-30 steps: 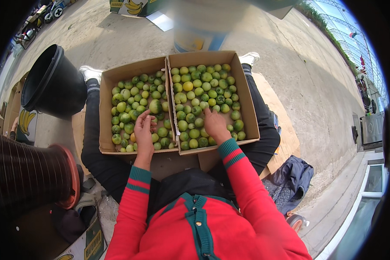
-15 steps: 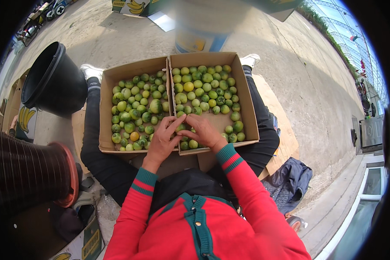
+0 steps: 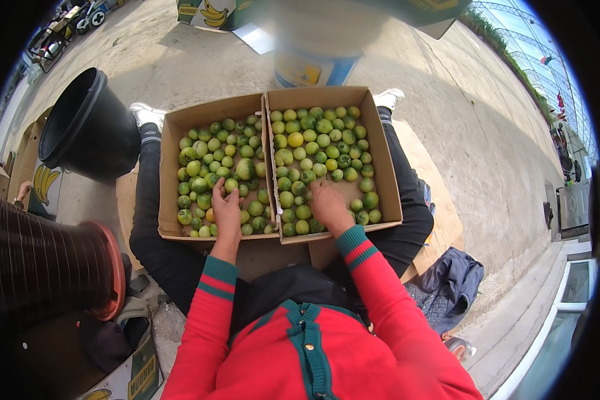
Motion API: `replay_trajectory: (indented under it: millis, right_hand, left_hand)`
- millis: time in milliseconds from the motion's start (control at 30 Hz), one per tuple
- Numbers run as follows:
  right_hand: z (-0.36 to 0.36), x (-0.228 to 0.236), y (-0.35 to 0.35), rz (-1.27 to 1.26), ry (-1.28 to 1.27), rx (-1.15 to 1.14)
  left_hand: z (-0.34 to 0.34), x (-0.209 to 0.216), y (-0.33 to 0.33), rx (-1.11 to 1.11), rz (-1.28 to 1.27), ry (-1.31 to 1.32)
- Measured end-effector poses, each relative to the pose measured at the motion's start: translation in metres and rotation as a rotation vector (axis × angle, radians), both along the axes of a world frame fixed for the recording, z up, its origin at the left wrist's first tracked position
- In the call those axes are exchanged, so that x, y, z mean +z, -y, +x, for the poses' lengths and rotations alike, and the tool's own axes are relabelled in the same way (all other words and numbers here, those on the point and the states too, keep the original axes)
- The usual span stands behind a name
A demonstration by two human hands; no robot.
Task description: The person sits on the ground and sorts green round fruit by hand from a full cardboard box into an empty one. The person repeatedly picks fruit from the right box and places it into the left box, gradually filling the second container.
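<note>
Two open cardboard boxes rest side by side on my lap, both holding several small green and yellow-green round fruits. My left hand point(image 3: 227, 208) lies palm down on the fruits point(image 3: 213, 163) near the front edge of the left box point(image 3: 170, 167). My right hand point(image 3: 328, 205) rests on the fruits point(image 3: 317, 143) at the front of the right box point(image 3: 383, 170), fingers curled down among them. Whether either hand grips a fruit is hidden under the palms. Red sleeves with green and red striped cuffs cover both forearms.
A large black bucket point(image 3: 87, 133) stands at my left on the concrete. A dark ribbed pot with an orange rim point(image 3: 53, 267) is at the lower left. Printed cardboard cartons point(image 3: 210, 12) and a blue-and-white tub point(image 3: 313, 63) stand ahead. A dark cloth point(image 3: 450, 280) lies at my right.
The hands were together at the boxes' shared wall half a second ago. They have since parted, the left onto the left box's fruits, the right onto the right box's.
</note>
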State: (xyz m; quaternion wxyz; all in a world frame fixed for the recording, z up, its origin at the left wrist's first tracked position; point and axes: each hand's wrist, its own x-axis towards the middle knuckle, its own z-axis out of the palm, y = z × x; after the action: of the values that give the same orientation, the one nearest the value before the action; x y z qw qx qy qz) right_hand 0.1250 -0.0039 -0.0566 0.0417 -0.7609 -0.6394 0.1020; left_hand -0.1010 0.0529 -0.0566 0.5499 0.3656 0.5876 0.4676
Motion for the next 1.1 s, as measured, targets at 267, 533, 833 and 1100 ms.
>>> replay_trajectory:
  millis: [267, 533, 833, 1100]
  right_hand:
    - [-0.015, 0.056, -0.004, 0.397, -0.652, 0.105]
    - [-0.021, 0.050, -0.005, 0.467, -0.499, 0.312]
    - [-0.016, 0.007, 0.001, 0.104, 0.032, 0.194]
    - [-0.018, 0.009, -0.012, -0.022, -0.088, 0.035]
  left_hand:
    - [0.017, 0.050, 0.028, -0.391, 0.674, -0.442]
    - [0.018, 0.050, 0.030, -0.414, 0.745, -0.424]
    - [0.001, 0.000, 0.010, -0.188, 0.223, -0.484]
    - [0.005, 0.013, 0.014, -0.191, 0.229, -0.468]
